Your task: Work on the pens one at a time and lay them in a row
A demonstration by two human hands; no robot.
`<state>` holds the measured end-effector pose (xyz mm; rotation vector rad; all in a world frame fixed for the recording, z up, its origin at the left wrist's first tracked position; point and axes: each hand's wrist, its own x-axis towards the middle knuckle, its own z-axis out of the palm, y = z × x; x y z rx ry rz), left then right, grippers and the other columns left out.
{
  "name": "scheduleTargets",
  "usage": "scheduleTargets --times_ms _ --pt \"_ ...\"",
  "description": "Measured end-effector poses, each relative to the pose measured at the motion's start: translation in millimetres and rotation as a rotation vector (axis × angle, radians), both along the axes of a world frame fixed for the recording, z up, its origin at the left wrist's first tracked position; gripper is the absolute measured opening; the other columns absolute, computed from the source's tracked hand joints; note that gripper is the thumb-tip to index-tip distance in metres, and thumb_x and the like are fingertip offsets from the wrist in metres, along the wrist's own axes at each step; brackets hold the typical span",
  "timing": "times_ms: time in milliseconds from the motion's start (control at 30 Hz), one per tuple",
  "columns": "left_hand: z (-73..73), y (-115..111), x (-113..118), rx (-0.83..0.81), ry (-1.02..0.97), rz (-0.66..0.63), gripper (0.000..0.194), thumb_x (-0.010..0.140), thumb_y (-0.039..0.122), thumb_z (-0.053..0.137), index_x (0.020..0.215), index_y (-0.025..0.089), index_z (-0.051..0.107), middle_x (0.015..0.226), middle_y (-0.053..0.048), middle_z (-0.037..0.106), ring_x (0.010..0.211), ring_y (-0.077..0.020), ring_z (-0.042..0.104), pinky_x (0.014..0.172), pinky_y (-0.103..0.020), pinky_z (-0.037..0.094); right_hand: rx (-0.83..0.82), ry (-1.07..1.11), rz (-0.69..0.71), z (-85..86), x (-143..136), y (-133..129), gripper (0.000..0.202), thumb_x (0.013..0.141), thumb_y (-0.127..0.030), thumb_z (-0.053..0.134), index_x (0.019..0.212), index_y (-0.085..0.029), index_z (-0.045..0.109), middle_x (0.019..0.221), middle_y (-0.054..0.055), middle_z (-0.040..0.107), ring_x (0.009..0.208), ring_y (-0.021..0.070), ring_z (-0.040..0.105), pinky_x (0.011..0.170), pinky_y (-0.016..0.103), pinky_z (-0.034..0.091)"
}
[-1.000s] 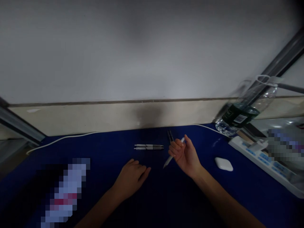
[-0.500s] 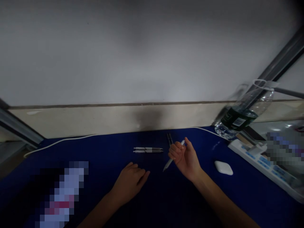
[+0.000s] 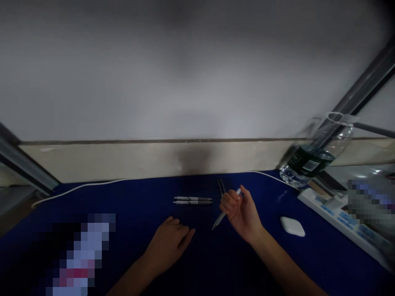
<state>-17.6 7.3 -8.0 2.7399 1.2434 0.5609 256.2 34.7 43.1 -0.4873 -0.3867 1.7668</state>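
The right hand [image 3: 240, 214] is curled round a slanting pen [image 3: 219, 220], right of the paired pens [image 3: 193, 202], best held lightly but steadily (from here I can't tell whether the left hand [image 3: 169, 243] grips anything).

The blue desktop [image 3: 138, 197] is viewed from head height above its near side, forward and down, at fairly close range; the upper half is filled by the pale wall [image 3: 123, 90] behind the desktop, seemingly faced squarely, though dimly lit.

Pens [image 3: 189, 202] left of bottle [image 3: 309, 162]
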Motion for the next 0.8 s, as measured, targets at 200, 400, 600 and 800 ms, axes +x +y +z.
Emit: scheduleTargets --times_ms 200,400,600,800 --pt "-1.1 0.3 0.1 -0.021 0.013 0.008 0.051 0.119 0.031 0.045 0.074 0.022 0.068 0.070 0.001 0.074 0.073 -0.0198 0.073 0.090 -0.039 0.053 -0.004 0.007 0.002 1.4 -0.4 0.3 0.064 0.079 -0.044 0.096 0.065 -0.027 0.037 0.061 -0.008 0.034 0.056 0.0120 0.028 0.056 0.028 0.043" --pt "-4.2 1.9 -0.7 0.009 -0.030 -0.013 0.048 0.118 0.030 0.047 0.075 0.024 0.067 0.069 0.000 0.074 0.072 -0.0214 0.073 0.090 -0.041 0.056 -0.002 -0.004 -0.014 1.1 0.9 3.0 0.064 0.076 -0.044 0.098 0.064 -0.027 0.037 0.059 -0.008 0.034 0.056 0.0127 0.026 0.054 0.029 0.041" --pt "-5.9 3.3 -1.4 0.010 -0.033 -0.017 0.046 0.116 0.029 0.051 0.074 0.024 0.066 0.069 -0.001 0.075 0.071 -0.0226 0.074 0.087 -0.042 0.057 0.018 -0.015 -0.002 0.9 1.8 3.5 0.066 0.078 -0.047 0.096 0.065 -0.026 0.035 0.060 -0.008 0.033 0.056 0.0122 0.025 0.055 0.028 0.041" --pt "-2.7 2.8 -1.1 0.023 -0.008 -0.015 0.047 0.118 0.029 0.050 0.074 0.023 0.065 0.068 0.001 0.073 0.071 -0.0211 0.073 0.086 -0.040 0.055 0.027 -0.018 0.004 0.5 2.2 3.4 0.068 0.083 -0.051 0.092 0.066 -0.027 0.031 0.061 -0.008 0.032 0.055 0.0123 0.027 0.055 0.029 0.042"
